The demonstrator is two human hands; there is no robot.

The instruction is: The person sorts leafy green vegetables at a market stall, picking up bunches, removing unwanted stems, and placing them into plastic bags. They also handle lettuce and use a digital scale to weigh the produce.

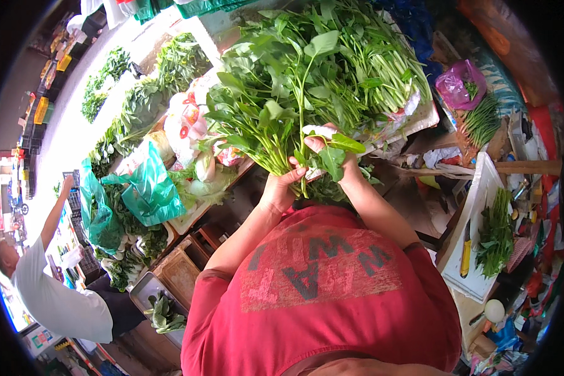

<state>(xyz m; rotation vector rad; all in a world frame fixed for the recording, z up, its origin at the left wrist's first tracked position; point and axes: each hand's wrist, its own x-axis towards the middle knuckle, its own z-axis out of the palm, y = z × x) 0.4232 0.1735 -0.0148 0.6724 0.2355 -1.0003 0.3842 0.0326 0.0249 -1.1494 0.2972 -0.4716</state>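
My left hand (pixel 282 188) grips a bunch of leafy green stems (pixel 268 145), which look like water spinach, near their lower ends. One longer stem (pixel 301 101) rises upright out of that grip. Just to the right, my right hand (pixel 340 155) pinches that stem at mid-height between thumb and fingers, with loose leaves (pixel 332 162) against the palm. A white covering (pixel 318 130) wraps one of its fingers. Beyond both hands, a large heap of the same greens (pixel 357 61) lies on a white foam surface (pixel 420 123); the bunch's leaves overlap it.
Left are Chinese cabbage (pixel 205 167), teal plastic bags (pixel 150 192) and a metal tray (pixel 143 293). Another person (pixel 61 301) stands far left with one arm raised. At right, a foam box (pixel 458 272) carries a yellow-handled knife (pixel 465 258) and tied greens (pixel 496 235); scallions (pixel 481 122) lie beyond.
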